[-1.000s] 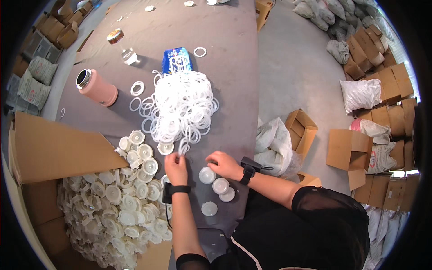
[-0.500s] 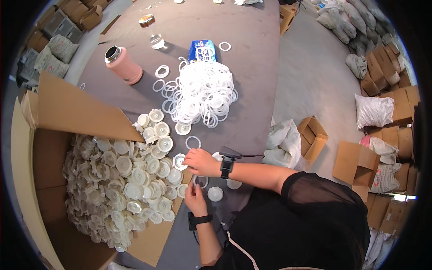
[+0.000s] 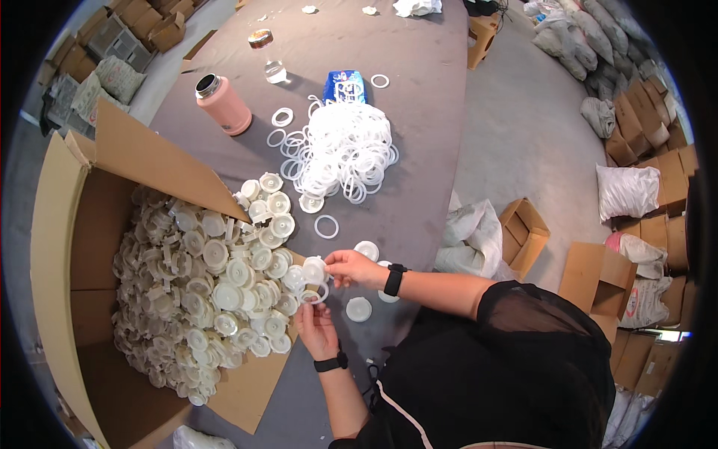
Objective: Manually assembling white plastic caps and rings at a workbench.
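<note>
My right hand (image 3: 354, 268) pinches the edge of a white plastic cap (image 3: 314, 269) beside the heap of caps. Just below it, my left hand (image 3: 318, 334) has its fingertips closed on a thin white ring (image 3: 324, 293), close under the cap. Whether ring and cap touch is hard to make out. At left, many similar whitish caps (image 3: 226, 296) spill from a cardboard box on its side (image 3: 97, 299). To the right of my hands lie several caps, one of them a round cap (image 3: 359, 309). A single loose ring (image 3: 327, 227) lies beyond my right hand.
A big pile of white rings (image 3: 348, 146) lies farther up the grey table (image 3: 419, 90), with a blue packet (image 3: 345, 86) behind it. A pink flask (image 3: 224, 106) and a clear bottle (image 3: 274, 71) stand at far left. Open cartons (image 3: 523, 232) sit on the floor at right.
The right hand has drawn a cap away from the heap's edge, moving slightly right. The left hand has raised the ring toward that cap. The whole view has shifted slightly.
</note>
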Tool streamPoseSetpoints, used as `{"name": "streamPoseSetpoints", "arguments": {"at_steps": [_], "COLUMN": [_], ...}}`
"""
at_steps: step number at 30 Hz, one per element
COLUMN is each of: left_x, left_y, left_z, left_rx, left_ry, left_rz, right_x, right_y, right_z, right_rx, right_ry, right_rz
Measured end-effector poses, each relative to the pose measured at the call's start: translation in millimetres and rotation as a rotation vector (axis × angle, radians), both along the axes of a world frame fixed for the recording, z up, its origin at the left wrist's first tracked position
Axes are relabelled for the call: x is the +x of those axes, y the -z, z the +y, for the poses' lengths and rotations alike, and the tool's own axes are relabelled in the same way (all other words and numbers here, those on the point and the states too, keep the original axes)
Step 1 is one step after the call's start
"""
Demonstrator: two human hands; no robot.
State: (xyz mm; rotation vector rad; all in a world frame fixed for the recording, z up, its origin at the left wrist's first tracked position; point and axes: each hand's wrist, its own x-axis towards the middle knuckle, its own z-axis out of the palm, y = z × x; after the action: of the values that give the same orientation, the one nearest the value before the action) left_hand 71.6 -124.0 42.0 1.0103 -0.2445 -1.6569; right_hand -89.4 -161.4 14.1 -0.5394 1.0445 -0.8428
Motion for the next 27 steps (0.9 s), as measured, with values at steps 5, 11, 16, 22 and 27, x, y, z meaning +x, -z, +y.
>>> {"name": "streamPoseSetpoints", "arguments": {"at_steps": [5,11,16,22,27], "left_x": [5,10,-3,-19,-38], "left_y": [1,0,-13,-12,-2], "left_z": [15,43,56,64,57], "left_rx": [0.01,0.016,0.037,0.032,0.082], "left_ry": [0.002,-0.023,-0.041,0.099,0.085], "left_rz": [0.078,0.087,0.051,0.106,0.158], "right_x": [24,34,37,27,2], "right_y": [-16,-28,-37,-35,-34], "right_z": [39,73,99,116,111], "right_rx": [-0.008,-0.007,-0.086,-0.11,-0.172], "right_ry": [0.119,0.204,0.249,0.405,0.373], "right_rz": [-0.379,-0.488,-0.378,-0.417,-0.418]}}
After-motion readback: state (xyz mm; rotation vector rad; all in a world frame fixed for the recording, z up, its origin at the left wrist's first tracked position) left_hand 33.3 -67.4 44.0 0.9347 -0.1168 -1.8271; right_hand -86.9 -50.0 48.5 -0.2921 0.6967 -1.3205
